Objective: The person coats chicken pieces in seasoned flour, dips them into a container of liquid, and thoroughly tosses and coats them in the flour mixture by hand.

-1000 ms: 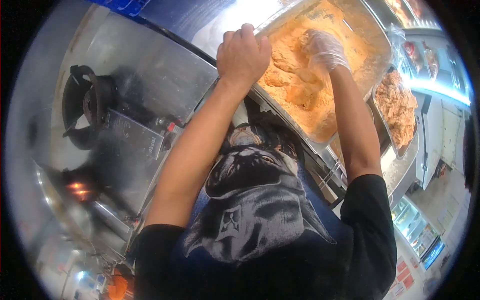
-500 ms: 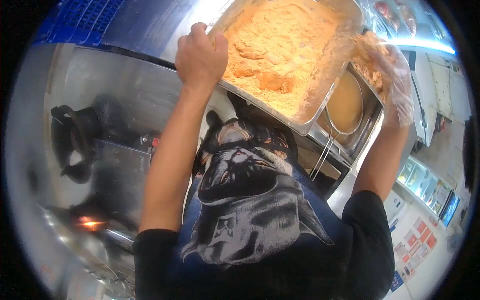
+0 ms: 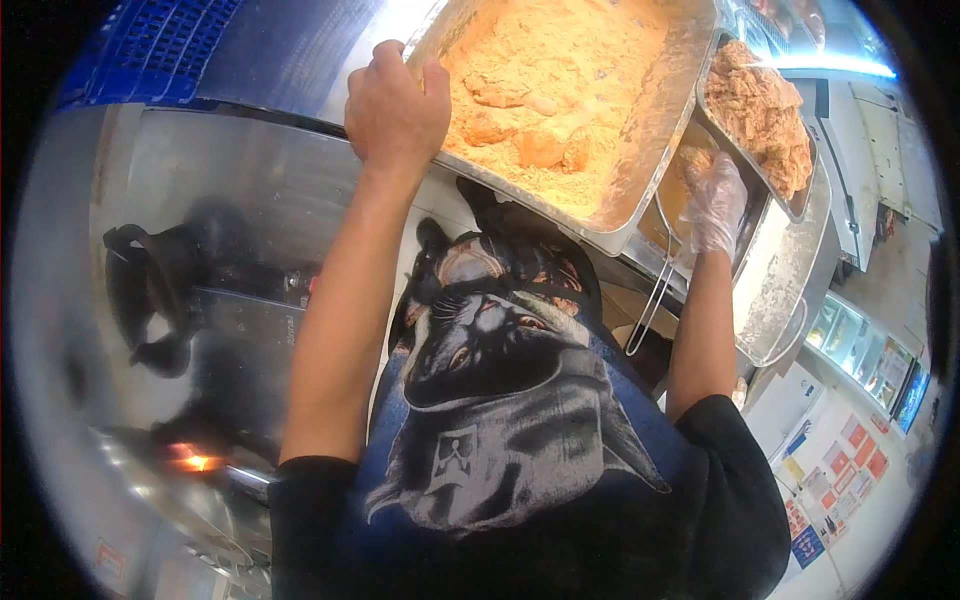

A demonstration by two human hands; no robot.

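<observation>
My bare left hand (image 3: 397,108) is closed on the near-left rim of a large metal tray (image 3: 610,236). Orange seasoned flour (image 3: 560,60) fills that tray, with coated lumps (image 3: 540,150) partly buried in it. My right hand (image 3: 716,198), in a clear plastic glove, reaches down into a wire strainer (image 3: 665,240) set in a metal pan of brownish liquid. Its fingertips carry a yellow-orange coating; whether they hold anything I cannot make out. Just beyond that hand, a smaller metal tray (image 3: 797,208) bears a heap of floured pieces (image 3: 760,115).
A flour-dusted metal pan (image 3: 775,310) with a wire handle stands at the right. Blue plastic crates (image 3: 160,45) are at the upper left. Below them a steel surface holds a dark handled object (image 3: 150,285), and an orange glow (image 3: 192,458) shows near a metal bowl.
My right hand has moved left and down from the heap of floured pieces into the strainer, uncovering the small tray. My left hand keeps its grip on the big tray.
</observation>
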